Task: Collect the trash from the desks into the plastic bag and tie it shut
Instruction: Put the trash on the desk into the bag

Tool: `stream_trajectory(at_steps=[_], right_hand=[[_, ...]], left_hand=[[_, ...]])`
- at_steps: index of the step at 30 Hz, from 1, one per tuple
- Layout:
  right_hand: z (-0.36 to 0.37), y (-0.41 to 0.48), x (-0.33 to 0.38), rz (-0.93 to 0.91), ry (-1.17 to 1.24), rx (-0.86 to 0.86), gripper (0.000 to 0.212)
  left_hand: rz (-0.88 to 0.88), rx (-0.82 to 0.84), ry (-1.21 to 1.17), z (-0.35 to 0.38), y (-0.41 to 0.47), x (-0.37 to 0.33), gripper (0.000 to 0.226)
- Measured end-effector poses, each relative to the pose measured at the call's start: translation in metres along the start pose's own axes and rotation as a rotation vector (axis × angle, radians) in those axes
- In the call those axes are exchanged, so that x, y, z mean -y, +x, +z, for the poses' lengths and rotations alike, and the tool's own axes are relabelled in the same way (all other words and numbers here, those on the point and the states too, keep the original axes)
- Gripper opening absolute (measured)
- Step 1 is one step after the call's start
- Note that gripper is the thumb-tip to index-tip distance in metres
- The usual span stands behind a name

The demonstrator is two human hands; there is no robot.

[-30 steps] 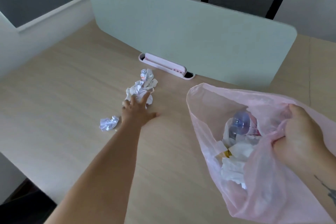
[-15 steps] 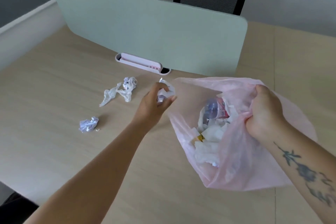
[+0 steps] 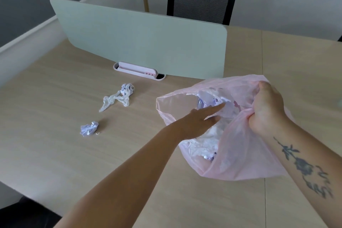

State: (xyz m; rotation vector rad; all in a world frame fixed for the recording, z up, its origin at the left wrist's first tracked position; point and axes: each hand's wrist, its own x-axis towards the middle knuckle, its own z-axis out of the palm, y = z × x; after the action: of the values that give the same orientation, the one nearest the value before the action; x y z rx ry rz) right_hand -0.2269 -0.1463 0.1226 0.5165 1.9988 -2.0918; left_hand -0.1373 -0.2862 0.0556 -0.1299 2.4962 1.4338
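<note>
I am holding my left hand (image 3: 200, 119) flat, fingers straight, over the mouth of the pink plastic bag (image 3: 238, 164), and my right hand (image 3: 266, 109) is gripping its bunched rim. A crumpled paper ball (image 3: 89, 128) and a twisted wrapper (image 3: 118, 98) are lying on the desk (image 3: 55, 153), left of the bag.

A thin, see-through pink plastic bag (image 3: 240, 168) lies slumped on the desk (image 3: 55, 153) at the right, its mouth wide open and facing left. The right hand (image 3: 266, 109) grips its bunched upper rim. Inside sit crumpled white tissues (image 3: 203, 142) and, further back, what looks like a clear bottle (image 3: 203, 101). Three pieces of trash lie loose on the desk to the left of the bag: a small crumpled paper ball (image 3: 89, 128) nearest, a long twisted white wrapper (image 3: 112, 100) beyond it, and a printed wad (image 3: 127, 88) touching the wrapper's far end.
</note>
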Motion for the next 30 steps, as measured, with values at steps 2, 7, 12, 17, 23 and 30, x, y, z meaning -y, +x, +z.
stream_trajectory(at_steps=[2, 7, 12, 17, 23, 30], right_hand=[[0.001, -0.001, -0.003, -0.001, -0.035, -0.002, 0.02], [0.018, -0.003, -0.015, -0.025, -0.1, 0.017, 0.022], [0.037, -0.008, -0.035, -0.073, -0.201, 0.107, 0.025], [0.041, -0.006, -0.051, -0.081, -0.243, 0.103, 0.026], [0.033, -0.018, -0.053, -0.069, -0.239, 0.05, 0.026], [0.026, -0.038, -0.053, -0.052, -0.191, 0.126, 0.024]], left_hand=[[0.021, -0.149, -0.093, -0.003, -0.013, 0.005, 0.038], [-0.029, -0.826, 0.077, -0.034, -0.046, 0.056, 0.02], [-0.653, -1.006, 0.433, -0.088, -0.083, 0.167, 0.066], [-1.004, -0.685, 0.294, -0.109, -0.123, 0.248, 0.074], [-0.763, -0.669, 0.466, -0.085, -0.131, 0.25, 0.024], [-0.527, -0.749, 0.198, -0.048, -0.128, 0.196, 0.011]])
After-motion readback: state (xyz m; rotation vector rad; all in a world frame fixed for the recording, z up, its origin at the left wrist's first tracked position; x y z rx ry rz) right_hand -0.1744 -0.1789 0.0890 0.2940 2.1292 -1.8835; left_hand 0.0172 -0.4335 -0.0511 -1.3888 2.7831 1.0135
